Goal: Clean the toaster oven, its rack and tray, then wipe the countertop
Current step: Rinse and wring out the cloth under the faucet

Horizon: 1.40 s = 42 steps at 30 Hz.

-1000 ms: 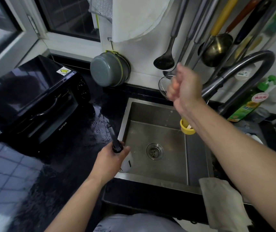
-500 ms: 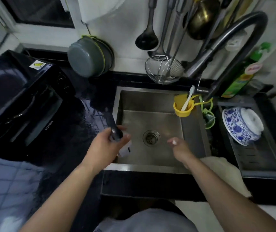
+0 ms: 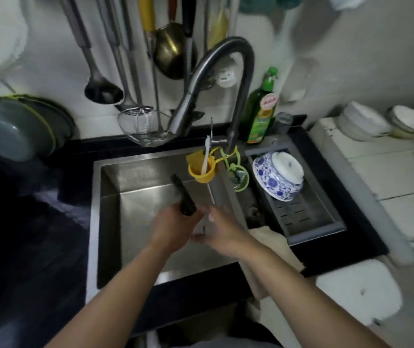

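Over the steel sink (image 3: 110,222) my left hand (image 3: 175,229) grips a tool with a black handle (image 3: 184,197) that sticks up and away from me. Right beside it, my right hand (image 3: 223,231) has its thumb and fingers round the tool's pale lower end (image 3: 199,228), which is blurred and mostly hidden between the two hands. The dark countertop (image 3: 25,247) lies to the left of the sink. The toaster oven is out of view.
A curved faucet (image 3: 226,61) arches over the sink, with a yellow cup (image 3: 200,169) hanging at the back rim. A blue-and-white bowl (image 3: 276,177) sits on the drain tray at right, and a cloth (image 3: 273,244) drapes the sink's front right edge. Utensils and a grey pot (image 3: 15,129) hang on the wall.
My right hand came down from the faucet to the tool in my left hand. The left hand moved from the sink's left edge to over its middle. My view swung right, off the oven.
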Available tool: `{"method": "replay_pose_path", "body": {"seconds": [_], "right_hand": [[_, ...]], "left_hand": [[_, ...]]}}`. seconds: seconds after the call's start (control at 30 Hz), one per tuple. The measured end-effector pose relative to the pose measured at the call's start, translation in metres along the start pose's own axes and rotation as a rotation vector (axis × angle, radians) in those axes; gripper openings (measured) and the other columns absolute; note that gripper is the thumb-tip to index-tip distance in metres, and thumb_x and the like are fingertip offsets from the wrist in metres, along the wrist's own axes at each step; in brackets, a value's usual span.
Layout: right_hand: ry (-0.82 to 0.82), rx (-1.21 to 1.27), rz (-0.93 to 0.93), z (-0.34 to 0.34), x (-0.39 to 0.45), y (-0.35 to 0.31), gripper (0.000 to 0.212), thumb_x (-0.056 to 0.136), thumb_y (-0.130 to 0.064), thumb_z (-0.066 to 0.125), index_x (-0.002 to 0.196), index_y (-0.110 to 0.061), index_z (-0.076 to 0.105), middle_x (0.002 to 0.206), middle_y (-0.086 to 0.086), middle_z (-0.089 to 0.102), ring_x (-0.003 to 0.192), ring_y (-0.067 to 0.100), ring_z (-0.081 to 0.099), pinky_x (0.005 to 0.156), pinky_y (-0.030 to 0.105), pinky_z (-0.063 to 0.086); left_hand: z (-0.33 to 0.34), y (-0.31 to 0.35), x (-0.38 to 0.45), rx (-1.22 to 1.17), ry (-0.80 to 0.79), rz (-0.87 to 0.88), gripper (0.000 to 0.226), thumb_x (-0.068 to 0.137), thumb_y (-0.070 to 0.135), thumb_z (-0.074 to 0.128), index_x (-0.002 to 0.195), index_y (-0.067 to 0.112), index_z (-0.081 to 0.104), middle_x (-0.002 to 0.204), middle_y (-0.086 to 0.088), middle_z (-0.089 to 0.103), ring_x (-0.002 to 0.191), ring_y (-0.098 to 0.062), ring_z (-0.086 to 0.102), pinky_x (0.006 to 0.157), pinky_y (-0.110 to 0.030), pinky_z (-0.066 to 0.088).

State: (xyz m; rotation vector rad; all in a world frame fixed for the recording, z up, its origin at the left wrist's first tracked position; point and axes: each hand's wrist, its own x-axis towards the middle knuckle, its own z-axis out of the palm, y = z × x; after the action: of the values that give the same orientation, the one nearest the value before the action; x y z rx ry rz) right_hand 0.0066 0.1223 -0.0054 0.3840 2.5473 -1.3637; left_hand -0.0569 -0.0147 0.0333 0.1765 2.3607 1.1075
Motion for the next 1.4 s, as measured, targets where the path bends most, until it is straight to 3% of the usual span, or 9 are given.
{"method": "replay_pose_path", "body": {"seconds": [0.2, 0.4, 0.57, 0.7, 0.83, 0.97, 1.07, 1.23, 1.4], "right_hand": [[0.353, -0.138, -0.146, -0.120, -0.022, 0.031, 0.035, 0.063, -0.039, 0.073, 0.096, -0.028, 0.068, 0.088, -0.012, 0.070, 0.088, 0.001, 0.066, 0.069, 0.032, 0.055], [0.482, -0.144, 0.024, -0.267, 0.019, 0.130, 0.043, 0.071, -0.045, 0.080, 0.102, -0.019, 0.065, 0.094, -0.004, 0.067, 0.086, 0.011, 0.065, 0.066, 0.030, 0.054], [0.626, 0.016, 0.164, -0.356, 0.096, 0.194, 0.025, 0.076, -0.017, 0.079, 0.093, -0.007, 0.064, 0.083, 0.002, 0.056, 0.079, 0.025, 0.061, 0.070, 0.039, 0.052], [0.616, 0.055, 0.194, -0.386, 0.183, 0.249, 0.033, 0.069, -0.036, 0.076, 0.095, -0.017, 0.066, 0.089, -0.001, 0.066, 0.080, 0.014, 0.066, 0.065, 0.022, 0.051], [0.509, 0.028, 0.319, -0.386, 0.262, 0.319, 0.081, 0.059, -0.065, 0.059, 0.121, -0.013, 0.063, 0.116, 0.008, 0.066, 0.103, 0.021, 0.065, 0.070, 0.022, 0.049], [0.566, 0.029, 0.512, -0.380, 0.242, 0.294, 0.102, 0.070, -0.070, 0.062, 0.147, -0.008, 0.039, 0.144, 0.016, 0.047, 0.128, 0.030, 0.049, 0.100, 0.044, 0.048], [0.676, 0.398, 0.381, -0.337, 0.172, 0.214, 0.047, 0.085, -0.046, 0.050, 0.117, -0.013, 0.061, 0.108, 0.009, 0.064, 0.092, 0.020, 0.060, 0.077, 0.033, 0.050], [-0.115, 0.833, 0.056, -0.193, 0.062, 0.065, 0.026, 0.103, -0.029, 0.052, 0.122, -0.026, 0.069, 0.115, -0.009, 0.072, 0.103, 0.007, 0.068, 0.086, 0.026, 0.053], [-0.183, 0.564, -0.046, -0.124, 0.033, 0.015, 0.033, 0.099, -0.045, 0.054, 0.121, -0.027, 0.071, 0.118, -0.006, 0.071, 0.108, 0.008, 0.066, 0.099, 0.036, 0.051]], "left_hand": [[0.075, 0.120, 0.010, 0.048, -0.076, 0.275, 0.039, 0.089, 0.055, 0.070, 0.121, 0.032, 0.066, 0.116, 0.000, 0.072, 0.109, -0.024, 0.067, 0.091, -0.040, 0.054], [0.160, 0.198, 0.073, -0.109, -0.170, 0.284, 0.057, 0.087, 0.045, 0.075, 0.139, 0.031, 0.056, 0.130, 0.013, 0.062, 0.117, -0.008, 0.060, 0.099, -0.023, 0.049], [0.171, 0.187, 0.115, -0.080, -0.073, 0.059, 0.019, 0.102, 0.023, 0.064, 0.116, 0.034, 0.056, 0.099, 0.017, 0.060, 0.089, -0.009, 0.061, 0.064, -0.007, 0.042], [0.168, 0.158, 0.121, -0.041, 0.021, -0.099, 0.026, 0.101, 0.020, 0.065, 0.126, 0.028, 0.062, 0.089, 0.015, 0.066, 0.090, -0.030, 0.072, 0.072, -0.028, 0.053], [0.170, 0.134, 0.127, -0.073, 0.070, -0.201, 0.033, 0.101, 0.017, 0.065, 0.132, 0.026, 0.061, 0.096, 0.020, 0.063, 0.072, -0.009, 0.062, 0.065, -0.023, 0.050], [0.168, 0.125, 0.116, -0.099, 0.101, -0.240, 0.024, 0.100, 0.017, 0.066, 0.121, 0.027, 0.067, 0.103, 0.014, 0.069, 0.079, -0.010, 0.068, 0.066, -0.020, 0.048], [0.164, 0.121, 0.096, -0.219, 0.091, -0.250, 0.018, 0.099, 0.012, 0.067, 0.110, 0.022, 0.076, 0.096, 0.006, 0.078, 0.097, -0.021, 0.073, 0.093, -0.043, 0.057], [0.138, 0.130, 0.051, -0.854, 0.035, -0.205, 0.028, 0.101, 0.016, 0.058, 0.127, 0.011, 0.069, 0.119, -0.015, 0.074, 0.107, -0.030, 0.072, 0.098, -0.045, 0.057], [0.059, 0.094, 0.001, -1.036, 0.185, -0.178, 0.016, 0.089, 0.012, 0.067, 0.101, 0.006, 0.077, 0.101, -0.016, 0.075, 0.089, -0.023, 0.067, 0.086, -0.036, 0.053]]}}
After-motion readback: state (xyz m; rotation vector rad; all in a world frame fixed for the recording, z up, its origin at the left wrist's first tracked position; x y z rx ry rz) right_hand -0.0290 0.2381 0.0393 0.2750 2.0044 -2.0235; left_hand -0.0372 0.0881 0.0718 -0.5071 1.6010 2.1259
